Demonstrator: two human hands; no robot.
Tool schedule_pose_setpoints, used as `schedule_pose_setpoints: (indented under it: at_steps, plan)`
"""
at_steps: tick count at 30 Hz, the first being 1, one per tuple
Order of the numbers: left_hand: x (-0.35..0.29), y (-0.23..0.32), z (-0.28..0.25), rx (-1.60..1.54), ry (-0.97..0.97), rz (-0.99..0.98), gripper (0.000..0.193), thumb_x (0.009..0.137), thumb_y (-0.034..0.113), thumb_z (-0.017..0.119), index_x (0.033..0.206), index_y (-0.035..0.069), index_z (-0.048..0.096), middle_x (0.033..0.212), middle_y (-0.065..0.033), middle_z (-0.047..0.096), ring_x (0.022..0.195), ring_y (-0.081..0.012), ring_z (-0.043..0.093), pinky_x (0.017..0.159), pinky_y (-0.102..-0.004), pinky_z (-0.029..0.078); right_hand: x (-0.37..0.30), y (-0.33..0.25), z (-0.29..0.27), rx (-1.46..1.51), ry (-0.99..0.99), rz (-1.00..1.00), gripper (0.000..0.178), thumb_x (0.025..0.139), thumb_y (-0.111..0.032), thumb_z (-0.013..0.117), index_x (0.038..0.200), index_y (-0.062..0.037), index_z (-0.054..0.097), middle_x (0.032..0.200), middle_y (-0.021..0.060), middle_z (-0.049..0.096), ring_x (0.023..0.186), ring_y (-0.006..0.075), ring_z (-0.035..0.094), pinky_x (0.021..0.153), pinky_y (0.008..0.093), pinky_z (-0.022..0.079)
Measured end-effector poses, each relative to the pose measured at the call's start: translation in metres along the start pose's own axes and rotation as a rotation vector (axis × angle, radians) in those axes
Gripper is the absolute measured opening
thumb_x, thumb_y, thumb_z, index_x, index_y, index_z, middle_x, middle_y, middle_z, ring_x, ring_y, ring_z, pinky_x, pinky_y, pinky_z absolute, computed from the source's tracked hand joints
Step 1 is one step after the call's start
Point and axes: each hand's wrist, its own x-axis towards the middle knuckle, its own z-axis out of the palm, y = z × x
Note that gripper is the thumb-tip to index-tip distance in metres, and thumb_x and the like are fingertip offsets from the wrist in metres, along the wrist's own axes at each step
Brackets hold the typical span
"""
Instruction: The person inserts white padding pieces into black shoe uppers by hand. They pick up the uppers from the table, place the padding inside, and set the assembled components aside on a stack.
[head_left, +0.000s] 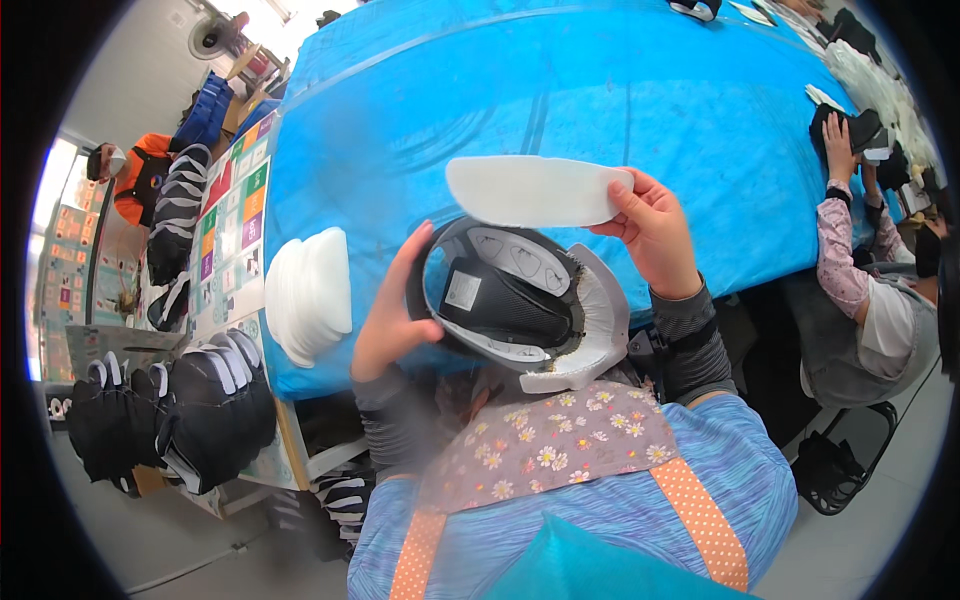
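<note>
My right hand (650,225) pinches one end of a thin white pad (535,192), long and rounded like foam, holding it level above the blue table. Below it, a black cap-like shell (510,300) lies with its hollow inside facing up. The shell has a patterned dark lining with a small pale label, light side panels with line drawings, and a pale curved rim (605,320) on the right. My left hand (385,325) cups the shell's left end, thumb at the edge and fingers spread along its outside.
A stack of white pads (310,295) sits on the blue-covered table (480,90) to my left. Black items with pale strips (215,400) hang at a side table. On the right, a co-worker's hands (840,150) touch a black item. Another person in orange (150,175) stands far left.
</note>
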Motion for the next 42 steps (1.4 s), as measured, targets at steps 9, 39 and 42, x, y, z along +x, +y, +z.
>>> schedule_pose_setpoints:
  at_steps: [9, 39, 42]
  plan:
    - [0.021, 0.070, 0.041, -0.211, 0.203, 0.297, 0.068, 0.096, 0.024, 0.065, 0.148, -0.008, 0.035, 0.153, -0.0214, 0.041, 0.138, -0.0283, 0.045, 0.110, -0.0396, 0.039, -0.010, -0.010, 0.050, -0.025, -0.259, -0.045, 0.027, 0.101, -0.019, 0.060, 0.116, 0.0037, 0.063, 0.107, 0.0102, 0.069, 0.094, 0.0181, 0.070, 0.081, 0.0307, 0.060]
    - [-0.001, -0.009, 0.038, 0.163, 0.460, -0.125, 0.073, 0.104, 0.055, 0.036, 0.156, 0.005, 0.026, 0.154, -0.0164, 0.039, 0.142, -0.0271, 0.037, 0.118, -0.0402, 0.022, 0.000, 0.028, 0.057, -0.731, -0.113, -0.319, 0.066, 0.078, -0.053, 0.080, 0.106, -0.0002, 0.053, 0.078, 0.0130, 0.065, 0.068, 0.0249, 0.066, 0.060, 0.0358, 0.052]
    - [0.005, -0.004, 0.040, 0.108, 0.420, -0.198, 0.067, 0.105, 0.046, 0.039, 0.153, 0.002, 0.031, 0.151, -0.0170, 0.043, 0.140, -0.0257, 0.039, 0.117, -0.0366, 0.024, -0.002, 0.045, 0.052, -0.728, -0.144, -0.290, 0.071, 0.075, -0.052, 0.081, 0.108, 0.0024, 0.051, 0.087, 0.0169, 0.068, 0.076, 0.0288, 0.069, 0.068, 0.0366, 0.055]
